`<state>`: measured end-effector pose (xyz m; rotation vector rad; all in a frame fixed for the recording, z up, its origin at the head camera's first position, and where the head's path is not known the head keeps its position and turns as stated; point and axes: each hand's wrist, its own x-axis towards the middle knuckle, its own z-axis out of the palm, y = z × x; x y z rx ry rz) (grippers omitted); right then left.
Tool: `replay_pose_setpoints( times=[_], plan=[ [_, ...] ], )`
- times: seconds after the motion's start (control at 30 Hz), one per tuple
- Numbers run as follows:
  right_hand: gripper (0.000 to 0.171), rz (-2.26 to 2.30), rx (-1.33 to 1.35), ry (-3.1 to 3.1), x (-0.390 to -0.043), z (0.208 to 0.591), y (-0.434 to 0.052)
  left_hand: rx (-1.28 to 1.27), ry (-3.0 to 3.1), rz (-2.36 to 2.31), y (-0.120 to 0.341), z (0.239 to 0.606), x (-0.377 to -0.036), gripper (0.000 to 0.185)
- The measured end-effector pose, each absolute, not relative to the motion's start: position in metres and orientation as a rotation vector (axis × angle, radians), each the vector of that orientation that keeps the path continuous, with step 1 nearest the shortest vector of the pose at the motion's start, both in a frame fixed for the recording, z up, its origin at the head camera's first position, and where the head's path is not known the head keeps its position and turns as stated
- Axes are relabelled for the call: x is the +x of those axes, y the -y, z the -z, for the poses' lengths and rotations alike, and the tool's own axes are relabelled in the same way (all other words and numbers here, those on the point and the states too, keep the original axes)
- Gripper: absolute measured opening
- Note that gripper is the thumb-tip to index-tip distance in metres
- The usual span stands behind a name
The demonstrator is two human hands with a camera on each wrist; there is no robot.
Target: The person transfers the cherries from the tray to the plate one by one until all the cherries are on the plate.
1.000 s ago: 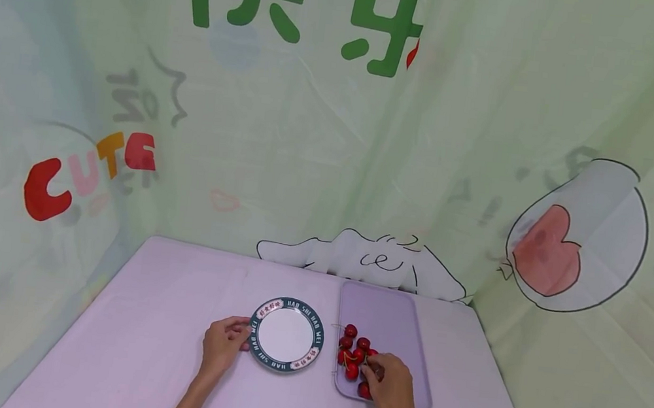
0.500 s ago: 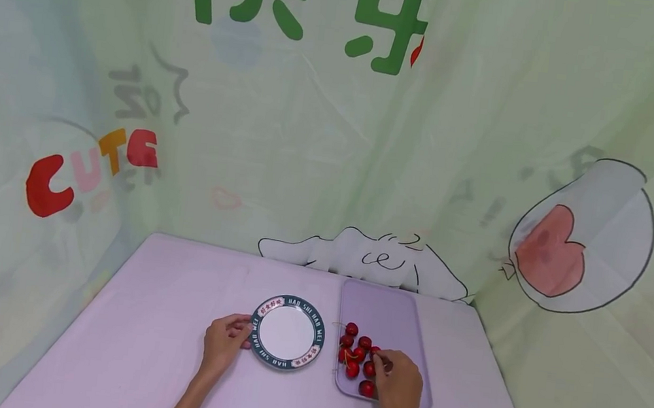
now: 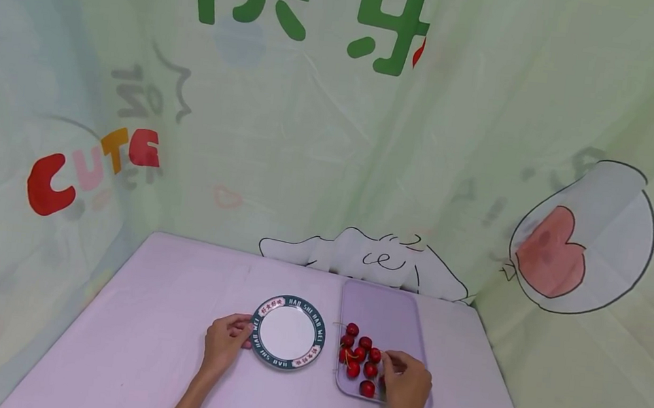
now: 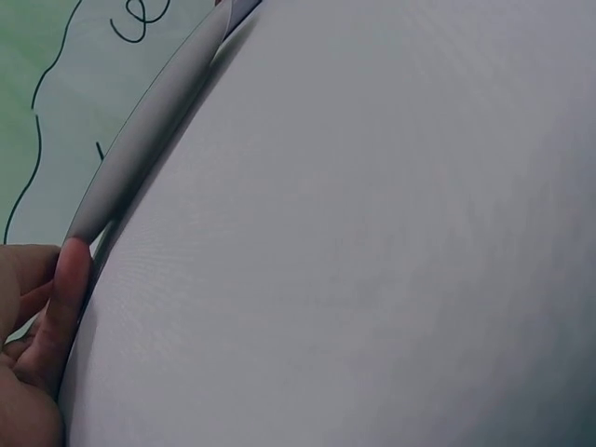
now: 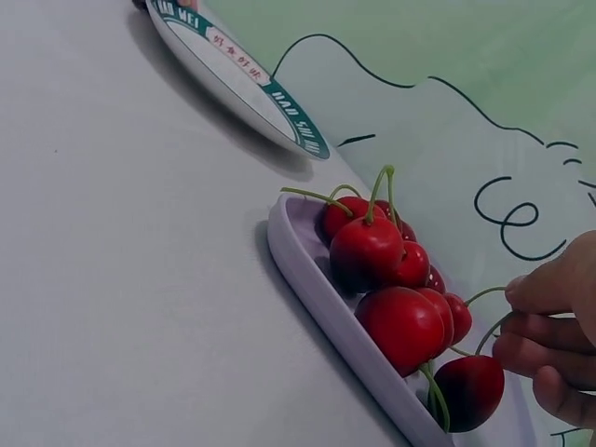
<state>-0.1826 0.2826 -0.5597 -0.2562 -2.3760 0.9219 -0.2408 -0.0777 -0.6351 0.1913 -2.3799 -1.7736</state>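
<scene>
A round white plate [image 3: 314,334] with a dark green lettered rim lies on the lilac table. My left hand [image 3: 225,344] grips its left edge, and in the left wrist view the thumb [image 4: 70,298] lies against the plate's rim [image 4: 140,140]. To the right a lilac tray [image 3: 388,308] holds several red cherries [image 3: 360,355] with green stems. My right hand [image 3: 404,383] rests on the tray's near right part, fingers curled. In the right wrist view its fingertips [image 5: 545,326] pinch the stem of a cherry [image 5: 470,391] beside the heap [image 5: 372,251].
The table is covered in lilac cloth [image 3: 162,319] and ends at a pale green printed curtain [image 3: 331,165] behind and on both sides. The tray's far half is bare. The plate's edge [image 5: 244,74] lies close to the tray's rim [image 5: 317,279].
My right hand has drawn back to the right and nearer me on the tray, uncovering more cherries. The left hand and the plate have stayed put.
</scene>
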Motion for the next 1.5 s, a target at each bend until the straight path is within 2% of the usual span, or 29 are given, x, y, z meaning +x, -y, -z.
replay_pose_setpoints(
  times=[0.27, 0.7, 0.93, 1.23, 1.5],
  plan=[
    [0.004, -1.007, -0.367, 2.349, -0.184, 0.565, -0.29, 0.183, 2.376, 1.766, 0.078, 0.635, -0.24, 0.023],
    [0.023, -1.585, -0.717, 2.084, -0.189, 0.579, -0.302, 0.168, 2.367, 1.787, 0.078, 0.636, -0.24, 0.024],
    [0.026, -1.793, -0.779, 1.914, -0.19, 0.588, -0.308, 0.156, 2.361, 1.78, 0.078, 0.637, -0.239, 0.024],
    [0.008, -1.968, -0.8, 1.758, -0.189, 0.589, -0.312, 0.158, 2.352, 1.761, 0.078, 0.639, -0.24, 0.022],
    [0.013, -2.019, -0.837, 1.719, -0.188, 0.588, -0.312, 0.165, 2.339, 1.772, 0.078, 0.638, -0.24, 0.022]
  ],
)
